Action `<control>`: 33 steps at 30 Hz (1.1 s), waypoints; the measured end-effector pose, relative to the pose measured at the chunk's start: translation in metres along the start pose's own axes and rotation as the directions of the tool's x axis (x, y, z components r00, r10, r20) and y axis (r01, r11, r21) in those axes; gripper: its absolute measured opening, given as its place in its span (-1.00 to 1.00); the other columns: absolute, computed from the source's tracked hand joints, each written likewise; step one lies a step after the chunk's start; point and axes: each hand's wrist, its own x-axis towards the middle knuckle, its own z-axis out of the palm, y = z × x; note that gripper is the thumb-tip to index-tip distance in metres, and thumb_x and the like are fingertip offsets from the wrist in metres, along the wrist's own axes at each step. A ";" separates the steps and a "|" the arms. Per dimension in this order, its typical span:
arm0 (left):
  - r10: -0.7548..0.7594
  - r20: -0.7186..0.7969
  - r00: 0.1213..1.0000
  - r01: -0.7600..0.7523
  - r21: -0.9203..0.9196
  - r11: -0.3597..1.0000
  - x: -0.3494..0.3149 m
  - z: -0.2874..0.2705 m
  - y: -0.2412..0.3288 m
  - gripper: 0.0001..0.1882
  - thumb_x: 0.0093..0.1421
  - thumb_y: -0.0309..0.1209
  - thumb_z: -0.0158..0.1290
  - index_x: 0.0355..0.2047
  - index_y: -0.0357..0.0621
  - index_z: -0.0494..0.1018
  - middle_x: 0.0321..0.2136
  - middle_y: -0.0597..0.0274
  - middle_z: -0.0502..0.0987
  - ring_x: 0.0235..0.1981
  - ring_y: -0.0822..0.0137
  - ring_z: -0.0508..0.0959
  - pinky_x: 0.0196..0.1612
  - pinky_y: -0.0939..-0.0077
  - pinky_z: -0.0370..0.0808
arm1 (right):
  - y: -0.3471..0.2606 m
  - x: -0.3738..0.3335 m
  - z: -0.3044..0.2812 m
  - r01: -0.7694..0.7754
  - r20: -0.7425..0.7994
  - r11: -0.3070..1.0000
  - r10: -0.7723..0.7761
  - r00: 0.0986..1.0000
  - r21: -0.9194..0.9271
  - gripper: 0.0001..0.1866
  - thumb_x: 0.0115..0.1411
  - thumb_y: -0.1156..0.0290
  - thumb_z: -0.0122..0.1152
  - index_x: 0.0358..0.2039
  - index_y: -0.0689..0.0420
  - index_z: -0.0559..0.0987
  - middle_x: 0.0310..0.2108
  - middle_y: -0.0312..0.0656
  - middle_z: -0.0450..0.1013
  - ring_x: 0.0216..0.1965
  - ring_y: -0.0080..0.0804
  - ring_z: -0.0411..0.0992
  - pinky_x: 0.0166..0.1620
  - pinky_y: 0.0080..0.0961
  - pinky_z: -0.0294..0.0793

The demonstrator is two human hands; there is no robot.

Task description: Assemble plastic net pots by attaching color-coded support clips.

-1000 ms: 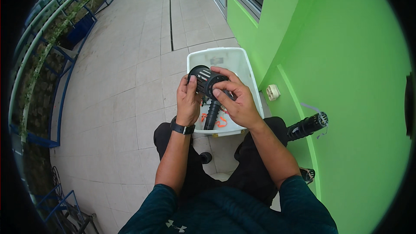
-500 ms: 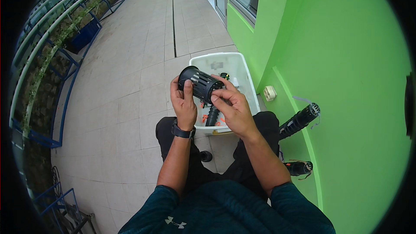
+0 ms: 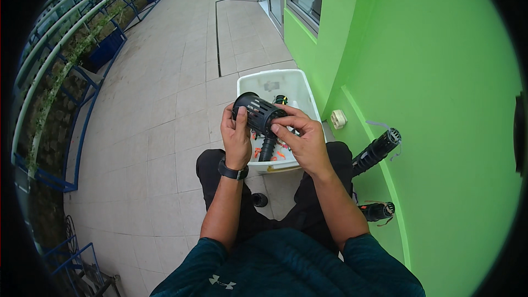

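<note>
A black slotted net pot [image 3: 257, 112] lies on its side in the air over the white tub [image 3: 312, 94], its wide rim toward the left. My left hand [image 3: 236, 138] is wrapped round it near the rim, thumb on the slotted wall. At the narrower base end, my right hand [image 3: 302, 138] has thumb and fingertips pressed together against the pot. Whether those fingertips also pinch something small cannot be made out. Below the pot, a ribbed black tube [image 3: 267, 149] rests in the tub among orange scraps [image 3: 281, 154].
Two black ribbed tubes with strips at their slotted ends, an upper one [image 3: 377, 150] and a lower one [image 3: 377, 211], are beside the green wall [image 3: 440, 104]. A pale socket [image 3: 338, 119] is on the wall. Blue racks with pipes [image 3: 71, 49] line the left.
Both hands and the pot have shifted slightly right and down in view, and the view itself has moved a little. The grip looks much the same.
</note>
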 end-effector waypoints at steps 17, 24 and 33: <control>-0.018 -0.036 0.999 0.019 0.030 0.999 -0.001 -0.007 -0.010 -0.66 0.37 -0.32 0.05 0.01 -0.30 0.31 -0.26 0.22 0.57 -0.27 0.54 0.53 -0.18 0.67 0.45 | 0.008 -0.001 0.020 -0.071 -0.193 0.976 0.030 0.981 -0.207 -0.87 0.18 0.51 0.21 -0.30 0.27 0.64 0.07 -0.10 0.36 0.09 -0.31 0.32 -0.56 -0.61 0.59; -0.038 -0.019 0.999 0.038 0.013 0.999 0.000 -0.011 -0.013 -0.66 0.37 -0.30 0.05 0.01 -0.28 0.31 -0.25 0.24 0.56 -0.27 0.55 0.52 -0.18 0.68 0.45 | 0.027 -0.001 0.014 0.000 -0.097 0.984 -0.018 0.995 -0.178 -0.84 0.18 0.47 0.21 -0.27 0.26 0.65 0.13 -0.07 0.34 0.12 -0.20 0.30 0.08 -0.33 0.42; -0.053 -0.001 0.999 0.053 -0.028 0.998 -0.001 -0.016 -0.017 -0.67 0.38 -0.29 0.04 -0.01 -0.27 0.31 -0.24 0.26 0.55 -0.24 0.56 0.51 -0.13 0.66 0.44 | 0.023 -0.004 0.017 0.016 -0.050 0.968 -0.029 0.998 -0.249 -0.83 0.23 0.46 0.16 -0.23 0.24 0.61 0.17 -0.04 0.31 0.26 -0.11 0.16 0.25 -0.26 0.17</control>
